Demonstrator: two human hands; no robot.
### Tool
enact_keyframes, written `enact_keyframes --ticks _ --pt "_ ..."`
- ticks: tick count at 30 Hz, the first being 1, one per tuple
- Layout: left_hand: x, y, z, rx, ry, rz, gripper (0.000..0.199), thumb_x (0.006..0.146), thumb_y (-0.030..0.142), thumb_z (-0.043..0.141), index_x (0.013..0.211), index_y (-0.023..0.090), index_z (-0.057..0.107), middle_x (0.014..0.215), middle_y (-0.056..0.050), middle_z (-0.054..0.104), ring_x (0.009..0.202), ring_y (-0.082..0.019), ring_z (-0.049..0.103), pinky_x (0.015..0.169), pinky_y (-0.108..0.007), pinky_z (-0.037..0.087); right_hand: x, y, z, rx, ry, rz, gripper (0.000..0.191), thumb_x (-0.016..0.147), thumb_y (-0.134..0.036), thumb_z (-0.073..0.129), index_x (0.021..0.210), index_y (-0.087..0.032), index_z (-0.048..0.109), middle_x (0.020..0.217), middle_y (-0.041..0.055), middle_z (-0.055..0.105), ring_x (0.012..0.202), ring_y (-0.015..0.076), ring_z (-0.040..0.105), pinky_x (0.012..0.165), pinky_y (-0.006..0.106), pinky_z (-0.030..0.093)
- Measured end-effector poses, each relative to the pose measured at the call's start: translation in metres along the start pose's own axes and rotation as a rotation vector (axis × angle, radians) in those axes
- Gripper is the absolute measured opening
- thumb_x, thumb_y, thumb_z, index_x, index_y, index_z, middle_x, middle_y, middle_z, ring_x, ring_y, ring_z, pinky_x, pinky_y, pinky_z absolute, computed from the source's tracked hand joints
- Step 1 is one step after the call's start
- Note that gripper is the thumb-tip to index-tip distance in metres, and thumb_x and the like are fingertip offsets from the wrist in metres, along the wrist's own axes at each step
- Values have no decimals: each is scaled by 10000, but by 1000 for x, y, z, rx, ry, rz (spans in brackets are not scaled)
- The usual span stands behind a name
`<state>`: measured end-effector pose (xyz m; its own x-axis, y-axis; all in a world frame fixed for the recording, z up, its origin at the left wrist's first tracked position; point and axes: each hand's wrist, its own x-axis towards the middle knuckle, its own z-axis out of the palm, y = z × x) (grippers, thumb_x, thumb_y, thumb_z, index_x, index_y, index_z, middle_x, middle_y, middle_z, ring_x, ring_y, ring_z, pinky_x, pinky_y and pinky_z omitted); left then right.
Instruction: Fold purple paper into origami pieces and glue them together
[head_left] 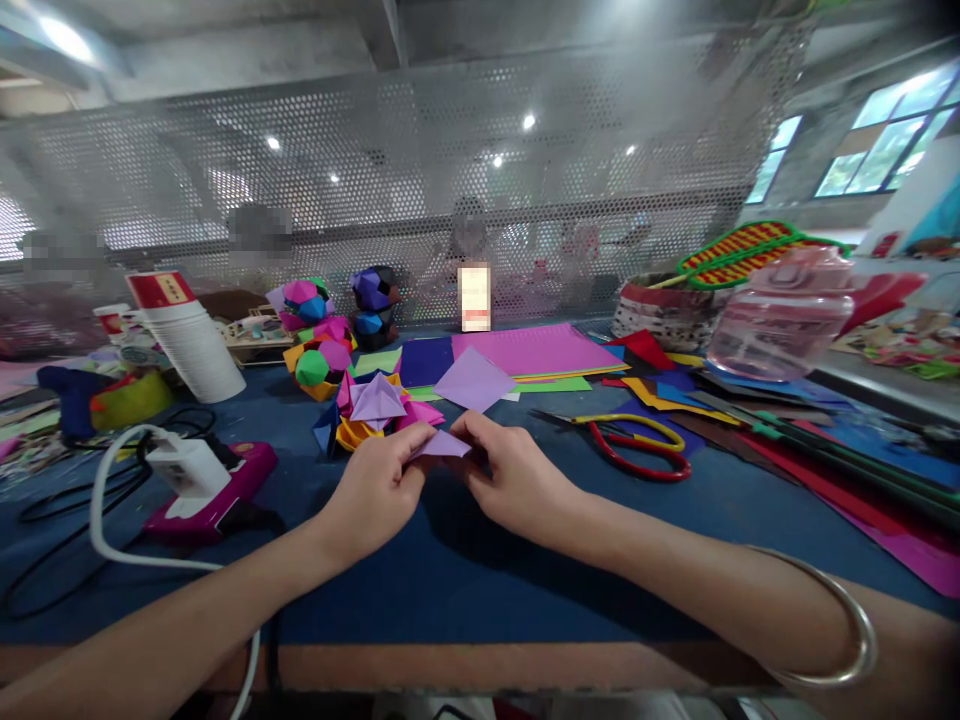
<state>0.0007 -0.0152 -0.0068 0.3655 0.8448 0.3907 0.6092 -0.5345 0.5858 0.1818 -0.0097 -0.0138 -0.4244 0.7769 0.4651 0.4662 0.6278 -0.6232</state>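
A small folded piece of light purple paper [444, 445] is held between both hands above the blue table mat. My left hand [379, 490] pinches its left side, and my right hand [510, 475] grips the right side with fingers curled. Just beyond them lies a flat light purple square [474, 380]. Left of that sits a folded purple, pink and yellow paper piece [375, 403], close to my left hand. Red and yellow handled scissors [637, 445] lie to the right of my right hand.
Stacked paper cups [191, 345], a power strip [217, 495] and cables stand left. Folded paper balls [322, 365] and pink sheets [532, 350] lie behind. At right are a pink bottle [784, 320], a basket [660, 315] and coloured paper [810, 450].
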Motion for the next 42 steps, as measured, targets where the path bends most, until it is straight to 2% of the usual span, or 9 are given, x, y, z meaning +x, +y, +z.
enact_keyframes --ticks 5,13,18,20,23,26,32,36,42 --pt "-1 3 1 26 27 12 182 879 192 475 932 158 645 687 5 605 722 -173 600 675 -243 441 -2 -3 -1 14 45 -81 174 812 -59 488 915 -199 486 763 -10 596 606 117 495 564 227 325" --pt "6 -6 -2 -170 24 18 258 926 321 489 1038 163 661 832 -20 656 764 -164 583 684 -241 451 1 -3 0 105 155 54 24 892 -195 489 878 -208 474 698 -14 559 611 136 505 573 245 361" --pt "3 -6 -3 -248 -20 -89 267 930 330 452 916 146 645 592 42 430 525 -90 365 476 -195 285 2 -3 1 113 78 115 24 892 -197 487 878 -212 473 698 -7 597 630 155 552 584 258 379" --pt "3 -4 -4 -321 -51 -145 267 917 326 450 844 138 625 541 64 326 477 -79 278 442 -201 206 2 -2 1 120 48 120 30 891 -194 486 871 -213 474 702 -5 610 643 159 564 590 260 386" --pt "3 0 -7 -361 -73 -180 279 909 335 443 815 135 614 514 76 288 451 -76 236 431 -212 169 2 1 1 164 23 121 18 895 -198 484 884 -208 495 736 0 633 674 157 584 619 262 405" --pt "2 1 -8 -253 -49 -126 275 917 329 441 838 144 628 518 70 324 454 -80 269 441 -211 204 3 3 1 221 21 145 61 903 -210 469 903 -205 531 746 -7 633 693 150 585 635 260 416" --pt "0 -2 -6 32 -12 19 279 921 296 440 867 147 670 595 18 536 542 -120 447 526 -220 337 5 2 0 198 -19 127 141 868 -136 452 874 -198 578 711 -21 615 681 136 587 636 250 417" --pt "0 -2 -4 43 14 35 252 900 284 468 942 153 680 569 14 581 533 -138 514 527 -220 378 4 -1 -1 143 -3 79 126 877 -148 458 835 -196 567 720 -11 625 657 134 584 635 253 417" --pt "-1 -1 -3 19 48 50 241 890 272 493 967 145 683 692 -18 678 641 -161 606 578 -224 437 2 -9 -2 105 17 70 103 897 -158 445 868 -199 535 616 -39 539 545 119 512 543 238 363"
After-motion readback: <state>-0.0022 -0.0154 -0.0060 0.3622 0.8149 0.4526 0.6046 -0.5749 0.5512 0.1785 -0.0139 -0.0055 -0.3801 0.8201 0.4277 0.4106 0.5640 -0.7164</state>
